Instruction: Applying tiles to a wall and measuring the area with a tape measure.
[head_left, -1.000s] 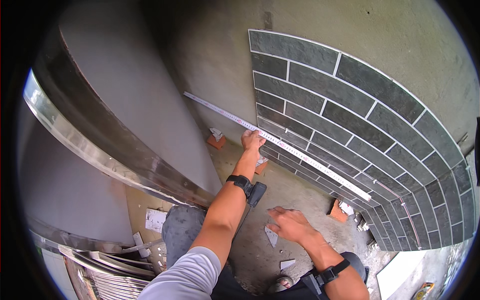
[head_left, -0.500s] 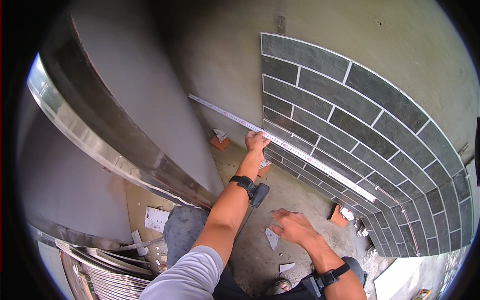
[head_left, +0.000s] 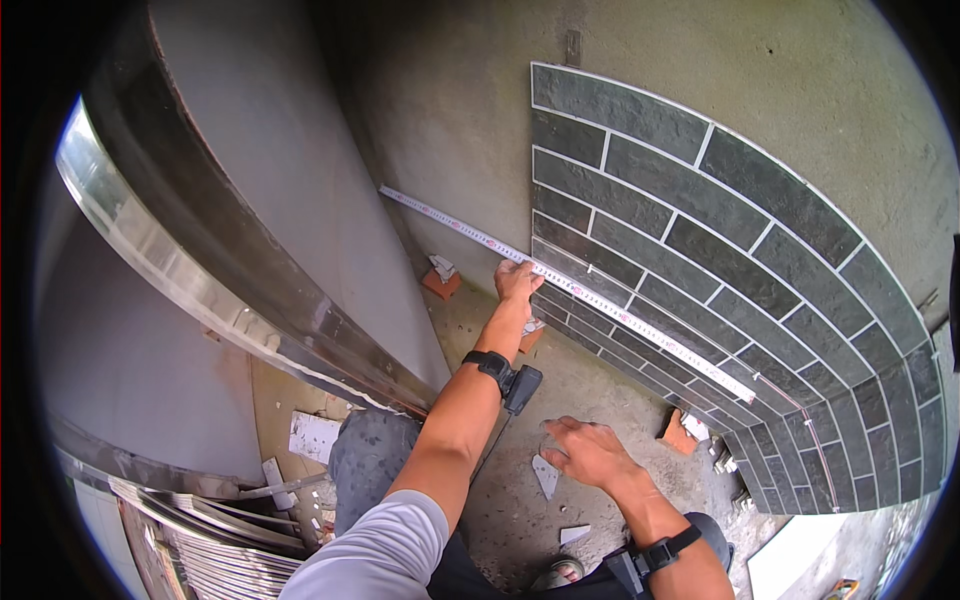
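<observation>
A long white measuring tape strip point(head_left: 650, 333) with fine marks slants across the wall, from the bare plaster down to the right over the dark grey brick-look tiles point(head_left: 655, 165). My left hand point(head_left: 517, 279) is closed on the lower edge of this strip, at the left border of the tiling; the fingertips are partly hidden. Below and to the right, my right hand point(head_left: 588, 452) hovers over the floor, its fingers loosely bent and apart, holding nothing. A black band with a small device sits on each wrist.
A large curved metal-edged panel point(head_left: 250, 240) rises on the left. Stacked tiles point(head_left: 220, 540) lie at lower left. Orange brick pieces point(head_left: 440, 284) stand along the wall's foot, one point(head_left: 678, 432) near the tiled corner. Broken tile scraps point(head_left: 545, 476) litter the concrete floor. A white board point(head_left: 795, 550) lies lower right.
The view has shifted slightly, moving the wall and tape a little to the right in the picture. Both hands keep nearly the same pose; the left remains on the tape.
</observation>
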